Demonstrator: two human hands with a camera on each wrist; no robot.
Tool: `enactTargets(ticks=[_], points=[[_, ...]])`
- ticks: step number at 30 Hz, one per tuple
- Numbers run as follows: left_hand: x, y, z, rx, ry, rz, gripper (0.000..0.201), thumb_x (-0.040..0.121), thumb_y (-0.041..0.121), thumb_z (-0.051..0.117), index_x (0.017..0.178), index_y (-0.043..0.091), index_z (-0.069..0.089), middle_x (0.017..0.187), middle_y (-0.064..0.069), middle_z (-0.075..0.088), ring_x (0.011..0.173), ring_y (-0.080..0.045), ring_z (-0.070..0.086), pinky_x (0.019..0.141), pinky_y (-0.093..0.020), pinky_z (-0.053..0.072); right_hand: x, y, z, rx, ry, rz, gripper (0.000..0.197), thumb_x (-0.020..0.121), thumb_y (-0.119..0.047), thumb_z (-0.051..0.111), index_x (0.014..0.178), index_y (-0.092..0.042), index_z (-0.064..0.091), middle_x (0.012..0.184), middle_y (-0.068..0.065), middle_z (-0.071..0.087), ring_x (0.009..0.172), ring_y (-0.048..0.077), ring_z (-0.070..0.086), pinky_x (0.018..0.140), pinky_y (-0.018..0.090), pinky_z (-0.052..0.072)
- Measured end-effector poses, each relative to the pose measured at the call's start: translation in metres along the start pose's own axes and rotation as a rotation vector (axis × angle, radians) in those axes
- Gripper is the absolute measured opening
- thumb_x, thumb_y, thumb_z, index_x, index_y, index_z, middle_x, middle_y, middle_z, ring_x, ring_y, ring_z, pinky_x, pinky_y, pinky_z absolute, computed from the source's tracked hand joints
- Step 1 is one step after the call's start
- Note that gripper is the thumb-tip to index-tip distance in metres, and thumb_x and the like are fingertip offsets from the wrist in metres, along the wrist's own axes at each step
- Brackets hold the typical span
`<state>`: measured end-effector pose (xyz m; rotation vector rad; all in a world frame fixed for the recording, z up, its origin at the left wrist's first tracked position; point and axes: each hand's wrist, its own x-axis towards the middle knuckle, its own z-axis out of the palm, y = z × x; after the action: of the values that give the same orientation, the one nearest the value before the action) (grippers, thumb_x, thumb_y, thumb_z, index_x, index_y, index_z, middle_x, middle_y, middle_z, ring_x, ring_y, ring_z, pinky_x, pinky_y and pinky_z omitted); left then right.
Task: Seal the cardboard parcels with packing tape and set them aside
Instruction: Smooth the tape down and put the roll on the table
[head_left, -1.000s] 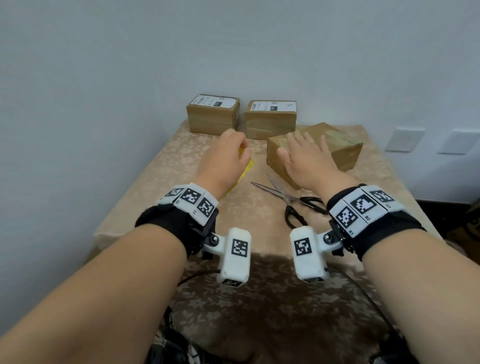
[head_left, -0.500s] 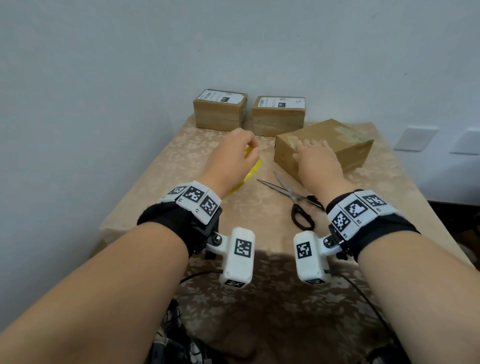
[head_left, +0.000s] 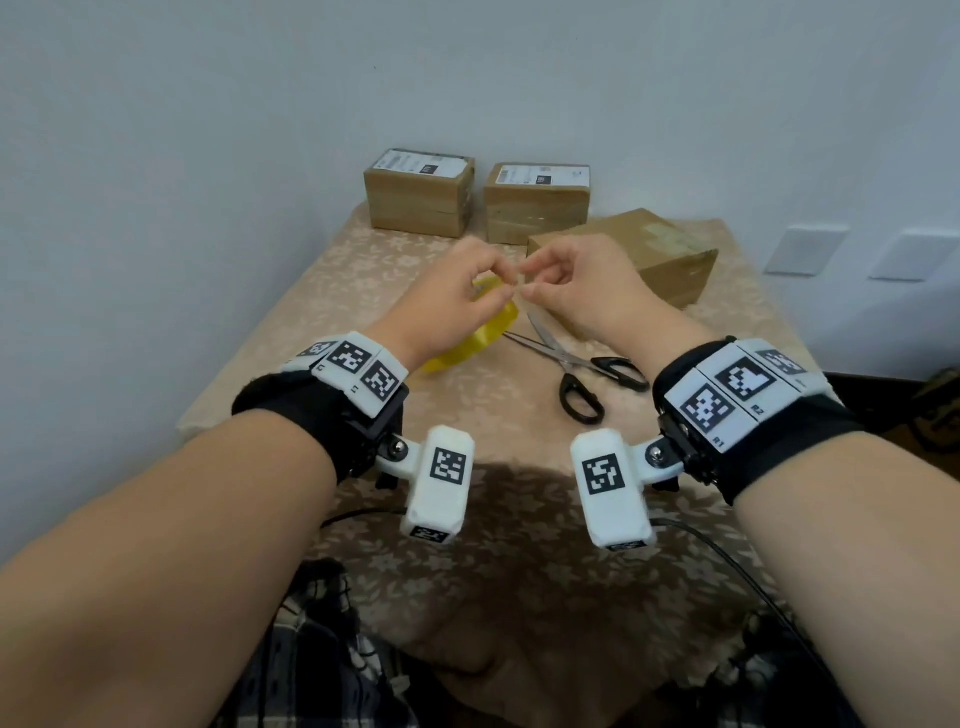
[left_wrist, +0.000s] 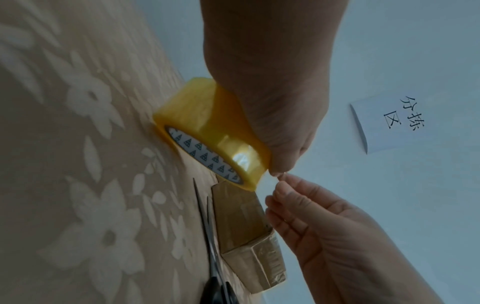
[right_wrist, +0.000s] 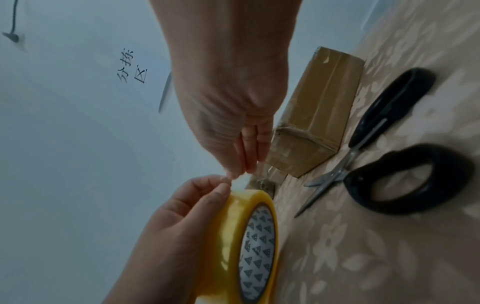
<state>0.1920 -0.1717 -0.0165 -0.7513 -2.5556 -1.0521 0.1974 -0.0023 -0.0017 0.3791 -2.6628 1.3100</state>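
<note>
Step in hand, as judged: finding and lifting the free end of the tape, before any strip goes onto a box

Left hand, centre of the head view, fingers curled round the yellow tape roll and holding it edge-on above the bench. Right hand just beside it; thumb and forefinger pinched together at the roll's top edge, tips meeting the left thumb. Whether tape is already caught in the pinch is too small to tell

Unsealed-looking box lies right of centre behind the right hand, resting on the bench, flaps down; old tape patches on its top. Contents hidden

Two smaller boxes with white labels stand side by side at the upper centre, against the wall, both closed; contents not visible. Probably the set-aside lot

Scissors lie slightly parted below the right hand, handles toward the lower right

Next move calls for: peel the end free, draw out a length over the near box, keep the roll steady in the left hand. Risk: thin end re-sticking or splitting
</note>
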Motion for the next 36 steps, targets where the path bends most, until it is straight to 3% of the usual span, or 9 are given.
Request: enactTargets(ticks=[3,7,10,13,16,19,23,30,36], points=[[0.001,0.002,-0.002,0.033,-0.013,-0.064,0.04,0.088,0.024,0.065,0.124,0.012,0.054,0.111,0.002,0.049,0.074,0.006,0.046,0.077,-0.011,0.034,-0.005,0.003,-0.003,0.028,0.075,0.005,0.03,0.084,-0.011,0.071,0.1,-0.018,0.046,0.078,0.002,0.06,0.065,0.008,0.052,0.061,0.019,0.04],[0.005,0.005,0.001,0.066,-0.012,-0.056,0.019,0.089,0.023,0.064,0.103,0.012,0.061,0.106,-0.003,0.056,0.094,-0.005,0.046,0.075,-0.005,0.031,-0.012,0.003,-0.004,-0.018,0.083,-0.075,0.026,0.087,-0.007,0.063,0.094,-0.016,0.04,0.076,-0.003,0.053,0.062,0.001,0.045,0.058,0.007,0.037],[0.007,0.008,0.005,0.068,-0.064,-0.061,0.016,0.089,0.023,0.063,0.1,0.011,0.061,0.106,-0.006,0.058,0.096,-0.012,0.049,0.077,-0.014,0.033,-0.014,0.003,-0.009,-0.018,0.058,-0.085,0.022,0.089,-0.006,0.06,0.094,-0.018,0.042,0.077,-0.003,0.052,0.066,0.007,0.048,0.064,0.015,0.04],[0.009,0.009,0.009,0.055,-0.091,-0.078,0.017,0.089,0.027,0.063,0.099,0.014,0.06,0.108,-0.006,0.057,0.096,-0.01,0.047,0.076,-0.014,0.031,-0.019,0.005,-0.014,-0.007,0.049,-0.11,0.027,0.088,-0.004,0.059,0.082,-0.026,0.045,0.078,-0.001,0.055,0.073,0.016,0.054,0.071,0.028,0.046],[0.006,0.01,0.009,-0.016,-0.089,-0.066,0.013,0.089,0.024,0.063,0.096,0.013,0.062,0.105,-0.003,0.057,0.087,0.002,0.048,0.068,-0.007,0.031,-0.023,0.007,-0.017,-0.015,0.044,-0.123,0.026,0.088,0.004,0.055,0.076,-0.019,0.057,0.071,-0.004,0.057,0.067,0.012,0.055,0.065,0.017,0.047],[0.003,0.014,0.007,-0.119,-0.072,-0.087,0.006,0.091,0.016,0.06,0.089,0.01,0.061,0.084,0.009,0.051,0.065,0.018,0.044,0.059,-0.003,0.032,-0.023,0.007,-0.015,-0.006,0.059,-0.123,0.016,0.089,0.001,0.057,0.086,-0.012,0.067,0.069,-0.007,0.058,0.057,-0.002,0.051,0.058,0.009,0.042],[0.004,0.016,0.007,-0.122,-0.066,-0.147,0.008,0.093,0.016,0.058,0.086,0.012,0.058,0.075,0.015,0.041,0.059,0.009,0.04,0.054,-0.002,0.032,-0.021,0.008,-0.012,0.036,0.08,-0.103,0.013,0.087,-0.003,0.063,0.095,-0.009,0.072,0.068,-0.011,0.056,0.054,-0.008,0.051,0.059,0.006,0.041],[0.005,0.019,0.009,-0.066,-0.081,-0.135,0.008,0.094,0.02,0.057,0.087,0.015,0.055,0.104,0.0,0.045,0.067,0.004,0.039,0.061,-0.002,0.033,-0.02,0.009,-0.01,0.016,0.104,-0.073,0.023,0.085,-0.013,0.071,0.107,-0.007,0.07,0.071,-0.014,0.054,0.062,-0.002,0.048,0.066,0.008,0.041],[0.004,0.018,0.008,-0.014,-0.091,-0.1,0.013,0.092,0.017,0.059,0.096,0.005,0.062,0.103,-0.001,0.043,0.072,0.004,0.04,0.067,-0.002,0.034,-0.017,0.015,-0.008,-0.048,0.037,-0.052,0.019,0.088,-0.013,0.068,0.105,-0.008,0.073,0.072,-0.011,0.061,0.06,-0.011,0.051,0.062,0.004,0.035]])
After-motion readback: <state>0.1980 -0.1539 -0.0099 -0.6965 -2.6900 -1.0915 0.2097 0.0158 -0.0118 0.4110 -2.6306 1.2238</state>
